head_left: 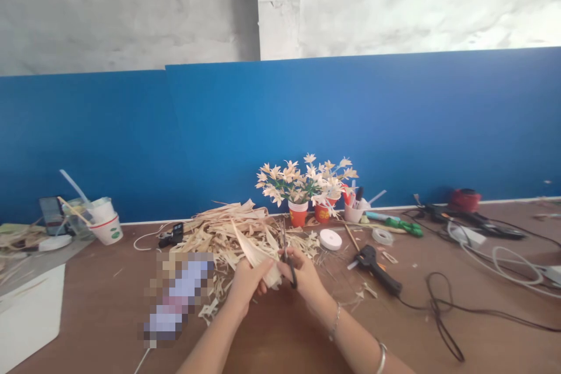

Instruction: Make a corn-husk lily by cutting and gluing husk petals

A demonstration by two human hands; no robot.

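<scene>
My left hand (249,283) is closed on a pale, pointed piece of dried husk (256,254), thumb on top. My right hand (302,274) holds dark-handled scissors (290,269), their blades pointing up and away from me, close beside the husk. The right fingertips are also near the husk's lower right edge; whether they touch it is hard to tell. Behind both hands lies a heap of dried husk strips (219,231). Pale flowers (307,178) stand in paper cups (297,215) beyond the heap.
On the left lie a pixelated device (177,301), a white sheet (33,315) and a white cup (106,229). On the right are a glue gun (377,270), a tape roll (383,236), a white disc (330,239) and tangled cables (442,310). A blue partition (219,134) stands behind.
</scene>
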